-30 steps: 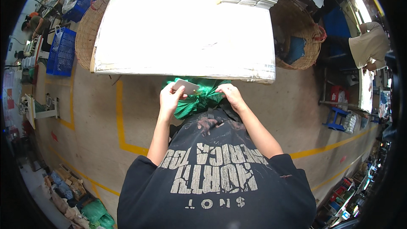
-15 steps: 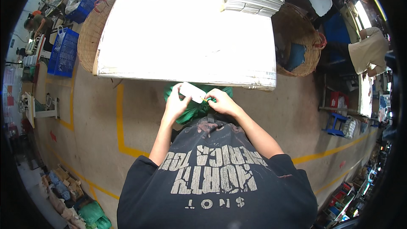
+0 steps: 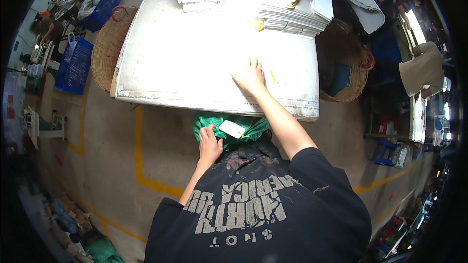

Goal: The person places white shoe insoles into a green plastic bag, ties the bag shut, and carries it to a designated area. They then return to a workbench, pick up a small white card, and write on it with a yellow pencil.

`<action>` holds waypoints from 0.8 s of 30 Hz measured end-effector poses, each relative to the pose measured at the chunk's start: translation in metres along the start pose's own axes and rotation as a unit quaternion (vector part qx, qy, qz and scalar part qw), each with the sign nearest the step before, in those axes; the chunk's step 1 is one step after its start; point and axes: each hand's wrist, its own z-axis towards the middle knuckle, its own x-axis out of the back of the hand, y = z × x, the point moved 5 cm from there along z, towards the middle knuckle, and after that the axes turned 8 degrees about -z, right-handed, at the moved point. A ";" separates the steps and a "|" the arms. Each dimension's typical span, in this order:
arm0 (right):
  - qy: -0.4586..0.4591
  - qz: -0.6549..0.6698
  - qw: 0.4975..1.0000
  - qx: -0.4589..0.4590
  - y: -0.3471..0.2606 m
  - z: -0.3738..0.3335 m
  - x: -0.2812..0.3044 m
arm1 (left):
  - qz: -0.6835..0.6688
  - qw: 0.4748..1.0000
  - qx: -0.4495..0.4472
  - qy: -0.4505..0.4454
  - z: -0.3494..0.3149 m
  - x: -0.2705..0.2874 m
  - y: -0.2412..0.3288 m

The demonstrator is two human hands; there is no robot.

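The white tag (image 3: 232,129) lies on the green bag (image 3: 214,120), apparently tied there. The left hand (image 3: 209,144) bends its fingers against the bag, perhaps steadying it — grip unclear — while the right hand (image 3: 251,78) spreads empty-looking fingers over the bench (image 3: 151,75).

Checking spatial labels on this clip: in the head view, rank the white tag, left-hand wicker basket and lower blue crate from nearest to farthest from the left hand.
From the left hand:
1. White tag: just right, against the green bag.
2. Wicker basket: left, beside the table's left end.
3. Blue crate: farther left, past the basket.
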 end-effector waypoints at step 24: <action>-0.186 -0.111 0.974 -0.069 0.122 0.042 0.037 | 0.140 0.975 0.160 -0.063 0.023 -0.047 0.012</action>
